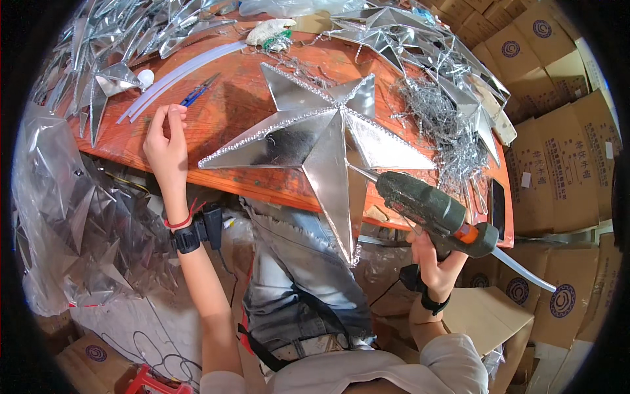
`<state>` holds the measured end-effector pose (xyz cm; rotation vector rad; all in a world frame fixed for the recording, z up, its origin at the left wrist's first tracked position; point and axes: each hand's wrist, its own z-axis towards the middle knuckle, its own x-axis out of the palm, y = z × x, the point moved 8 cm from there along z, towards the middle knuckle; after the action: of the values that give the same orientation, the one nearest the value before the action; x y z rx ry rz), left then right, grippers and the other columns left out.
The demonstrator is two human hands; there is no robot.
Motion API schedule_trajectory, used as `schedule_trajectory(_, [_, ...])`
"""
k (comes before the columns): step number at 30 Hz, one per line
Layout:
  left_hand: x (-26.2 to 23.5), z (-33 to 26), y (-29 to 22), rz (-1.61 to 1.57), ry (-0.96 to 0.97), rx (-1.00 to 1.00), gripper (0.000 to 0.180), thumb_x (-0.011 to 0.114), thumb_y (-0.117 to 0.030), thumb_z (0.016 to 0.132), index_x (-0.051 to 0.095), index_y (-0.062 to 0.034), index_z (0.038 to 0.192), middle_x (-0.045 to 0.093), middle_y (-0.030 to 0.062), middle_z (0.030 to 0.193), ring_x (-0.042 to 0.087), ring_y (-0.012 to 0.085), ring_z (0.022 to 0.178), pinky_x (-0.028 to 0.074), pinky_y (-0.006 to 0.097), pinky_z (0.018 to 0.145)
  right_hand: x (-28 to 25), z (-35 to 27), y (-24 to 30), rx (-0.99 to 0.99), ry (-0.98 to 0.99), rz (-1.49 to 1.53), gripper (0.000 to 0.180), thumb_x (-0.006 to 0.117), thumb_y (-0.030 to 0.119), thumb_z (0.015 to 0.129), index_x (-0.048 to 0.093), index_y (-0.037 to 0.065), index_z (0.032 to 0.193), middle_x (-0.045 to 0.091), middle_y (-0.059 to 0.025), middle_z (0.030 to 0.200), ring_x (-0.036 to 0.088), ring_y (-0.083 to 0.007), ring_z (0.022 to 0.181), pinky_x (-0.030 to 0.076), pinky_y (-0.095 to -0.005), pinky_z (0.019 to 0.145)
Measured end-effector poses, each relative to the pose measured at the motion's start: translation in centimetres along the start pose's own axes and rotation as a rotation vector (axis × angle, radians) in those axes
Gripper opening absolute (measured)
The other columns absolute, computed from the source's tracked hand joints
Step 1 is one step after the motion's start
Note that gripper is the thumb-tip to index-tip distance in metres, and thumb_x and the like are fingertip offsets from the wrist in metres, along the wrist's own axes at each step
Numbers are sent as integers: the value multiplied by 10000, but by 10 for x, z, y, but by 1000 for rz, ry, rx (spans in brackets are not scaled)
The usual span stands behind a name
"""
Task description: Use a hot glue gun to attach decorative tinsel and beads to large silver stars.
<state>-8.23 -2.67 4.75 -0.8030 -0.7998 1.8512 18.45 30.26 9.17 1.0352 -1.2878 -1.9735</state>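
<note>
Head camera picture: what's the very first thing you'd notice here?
The big silver star lying flat in the middle of the orange table, one point hanging over the near edge. Next, the dark green glue gun in the right hand, its nozzle at the star's lower right side. More silver stars are piled at the table's far left.

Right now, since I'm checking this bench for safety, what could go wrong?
The glue gun in the right hand has its nozzle at the silver star, so hot glue could drip on the lap below. The star's long point overhangs the table and could tip. The left hand rests near the blue snips.
</note>
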Motion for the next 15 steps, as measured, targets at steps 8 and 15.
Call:
schedule_trajectory(8, [-2, 1, 3, -14, -1, -10, 206, 479, -148, 918, 589, 23, 886, 634, 70, 822, 591, 118, 695, 469, 253, 650, -5, -8, 5, -317, 155, -83, 334, 493, -61, 813, 417, -42, 1138, 580, -127, 733, 461, -84, 458, 374, -210, 399])
schedule_trajectory(15, [-2, 0, 6, 10, -7, -37, 203, 488, -155, 916, 594, 18, 901, 638, 64, 821, 585, 113, 672, 457, 250, 638, -15, -13, -12, 23, 11, 21, 311, 701, 34, 664, 511, 9, 909, 581, -42, 790, 530, -96, 682, 427, -231, 625])
